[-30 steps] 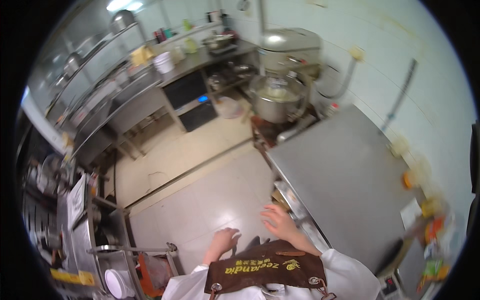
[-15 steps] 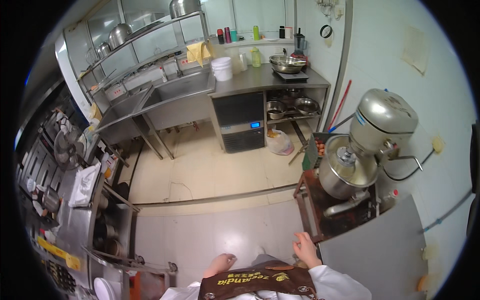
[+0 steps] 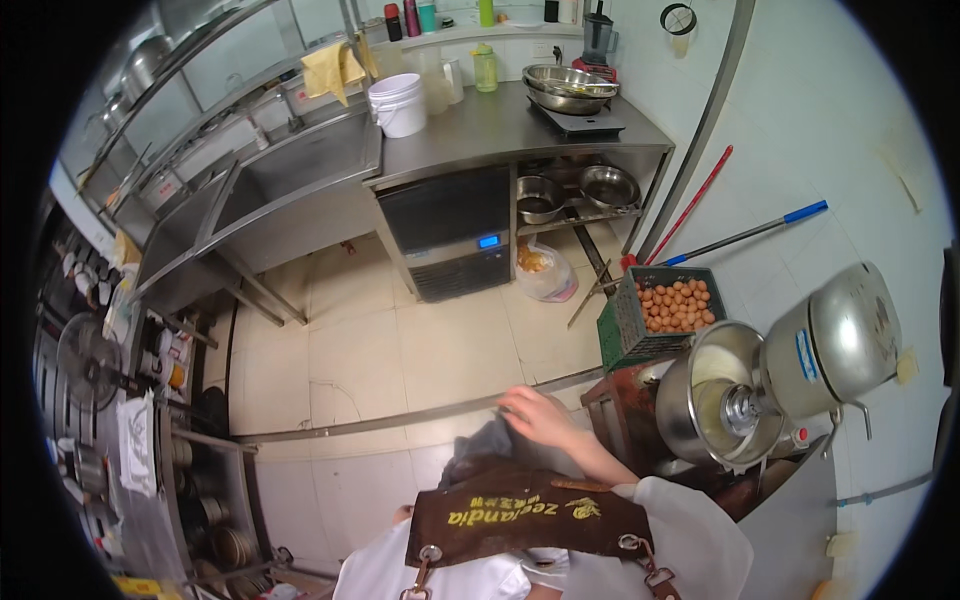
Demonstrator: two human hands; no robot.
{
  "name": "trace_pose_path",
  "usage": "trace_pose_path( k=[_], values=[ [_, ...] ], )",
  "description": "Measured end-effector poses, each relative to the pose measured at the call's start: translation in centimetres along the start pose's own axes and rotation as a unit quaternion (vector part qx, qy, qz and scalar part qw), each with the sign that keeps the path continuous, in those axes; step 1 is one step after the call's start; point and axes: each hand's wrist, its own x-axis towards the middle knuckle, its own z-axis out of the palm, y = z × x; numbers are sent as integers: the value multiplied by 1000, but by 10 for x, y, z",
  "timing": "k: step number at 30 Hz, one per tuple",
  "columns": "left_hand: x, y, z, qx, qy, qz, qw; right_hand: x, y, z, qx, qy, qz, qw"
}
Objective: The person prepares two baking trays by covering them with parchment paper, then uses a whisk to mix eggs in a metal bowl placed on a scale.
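Note:
My right hand reaches forward over the floor in front of me, its fingers loosely apart and nothing visible in them. Only a sliver of my left hand shows at the side of my brown apron; its fingers are hidden. To the right of my right hand stands a large stand mixer. Its steel bowl holds a pale mixture around the beater. Beyond it, a green crate is filled with many brown eggs.
A steel counter carries a white bucket and steel bowls on a flat scale. Below are an ice machine and a plastic bag. Sinks line the far left. A raised floor edge crosses ahead.
My view has shifted forward, bringing the counter, mixer and egg crate closer. My right hand has swung inward and ahead; my left hand has dropped mostly out of sight beside the apron.

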Motion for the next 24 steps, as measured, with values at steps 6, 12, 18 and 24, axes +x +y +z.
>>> trace_pose_path(
  k=[6,12,18,24],
  values=[
    [144,329,-131,189,-39,239,952,55,95,-86,-40,86,166,982],
    [204,635,-219,79,39,434,896,114,186,-154,-40,187,253,948],
    [229,767,-180,-22,-26,456,889,153,306,-205,-99,140,298,939],
    [254,801,-176,-23,-76,395,915,257,358,-296,-84,147,259,951]
  ],
)
